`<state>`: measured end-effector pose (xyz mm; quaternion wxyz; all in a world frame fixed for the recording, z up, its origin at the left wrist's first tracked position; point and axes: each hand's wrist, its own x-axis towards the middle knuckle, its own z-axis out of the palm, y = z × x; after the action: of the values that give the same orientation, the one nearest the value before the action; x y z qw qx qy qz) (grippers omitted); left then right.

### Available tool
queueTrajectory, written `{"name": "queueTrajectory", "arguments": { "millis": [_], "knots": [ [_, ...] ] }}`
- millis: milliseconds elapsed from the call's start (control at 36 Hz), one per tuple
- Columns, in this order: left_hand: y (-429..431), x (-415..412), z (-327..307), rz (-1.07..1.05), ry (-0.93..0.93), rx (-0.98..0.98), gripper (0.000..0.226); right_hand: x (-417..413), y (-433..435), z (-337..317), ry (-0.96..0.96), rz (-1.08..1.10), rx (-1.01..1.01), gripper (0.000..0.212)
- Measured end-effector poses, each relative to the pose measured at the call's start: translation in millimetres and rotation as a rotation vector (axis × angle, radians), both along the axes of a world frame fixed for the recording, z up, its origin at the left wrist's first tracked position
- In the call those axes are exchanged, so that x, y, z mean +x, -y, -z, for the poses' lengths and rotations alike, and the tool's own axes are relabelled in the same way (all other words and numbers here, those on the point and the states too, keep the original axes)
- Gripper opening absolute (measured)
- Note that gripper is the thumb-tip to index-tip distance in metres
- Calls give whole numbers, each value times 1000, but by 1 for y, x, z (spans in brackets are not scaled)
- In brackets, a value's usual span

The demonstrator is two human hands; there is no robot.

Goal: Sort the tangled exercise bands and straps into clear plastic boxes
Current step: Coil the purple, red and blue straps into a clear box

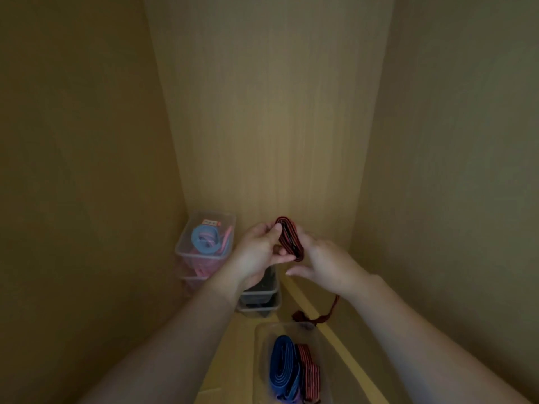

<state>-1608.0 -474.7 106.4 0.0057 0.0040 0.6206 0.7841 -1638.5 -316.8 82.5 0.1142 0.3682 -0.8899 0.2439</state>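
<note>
**Winding a red strap into a coil, boxing yet to come**

Holding a red-and-black strap [289, 239] up in front of the wooden back panel [277, 126] of a cupboard, the person has most of it gathered into a flat oval coil. The left hand [258, 253] pinches the near side of the coil, thumb on the front and fingers curled in behind. The right hand [328, 263] sits against the far side. Its thumb sticks out straight below the coil and touches nothing, and its fingers are mostly hidden behind the strap, so whether they grip it cannot be told. A loose tail [329, 314] of the same strap hangs below the right wrist and ends in a small bunch near the cupboard floor.

Three lots of clear boxes stand below. At the back left, a box of pale blue and pink bands [182, 244] sits on top of another. Just beside it, partly under the left wrist, is a stack with dark contents [259, 293]. Nearest the camera, an open box [259, 333] holds a rolled blue band [284, 365] and a red striped strap [309, 371] side by side.

The step in hand looks like the wrapping of one strap, well along but unfinished, since the tail is not yet wound in. The next move probably calls for drawing that tail up and round the coil while the left-hand pinch keeps the loops from springing apart. The near box, with its matching striped strap, seems the likely place for it.
</note>
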Motion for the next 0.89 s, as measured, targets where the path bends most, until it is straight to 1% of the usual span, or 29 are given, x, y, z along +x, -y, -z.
{"name": "queueTrajectory", "arguments": {
  "millis": [111,194,222,250,333,361,417,472,528,639,694,750,806,889],
  "knots": [
    [1,2,-1,35,16,85,26,2,-1,0,-53,21,-50,81],
    [4,2,-1,36,18,48,29,3,-5,-1,-98,9,-59,71],
    [5,2,-2,34,14,2,29,2,-7,-2,-99,-9,-58,68],
    [5,3,-4,25,3,-87,28,0,-9,-2,-81,-27,-50,63],
    [7,3,-9,-36,-96,-501,18,-2,-15,-8,-18,-64,-4,58],
    [10,2,-9,-51,-129,-572,18,-3,-17,-11,4,-64,9,57],
    [15,1,-10,-30,-153,-573,15,-2,-19,-17,15,-49,11,49],
    [19,0,-8,-1,-118,-506,14,-3,-22,-21,-25,-26,-22,37],
    [22,-1,-5,5,-95,-525,13,-4,-24,-23,-67,-16,-49,29],
    [23,-1,-2,11,-108,-704,26,-1,-24,-21,-32,-28,35,32],
    [22,2,-7,46,-130,-824,24,1,-22,-24,11,-89,79,25],
    [20,3,-10,134,-143,-836,24,2,-19,-27,31,-125,110,20],
    [18,3,-10,208,-140,-851,21,3,-19,-29,33,-124,113,21],
    [17,2,-9,195,-135,-803,7,3,-21,-30,9,-73,71,30]
  ]
}}
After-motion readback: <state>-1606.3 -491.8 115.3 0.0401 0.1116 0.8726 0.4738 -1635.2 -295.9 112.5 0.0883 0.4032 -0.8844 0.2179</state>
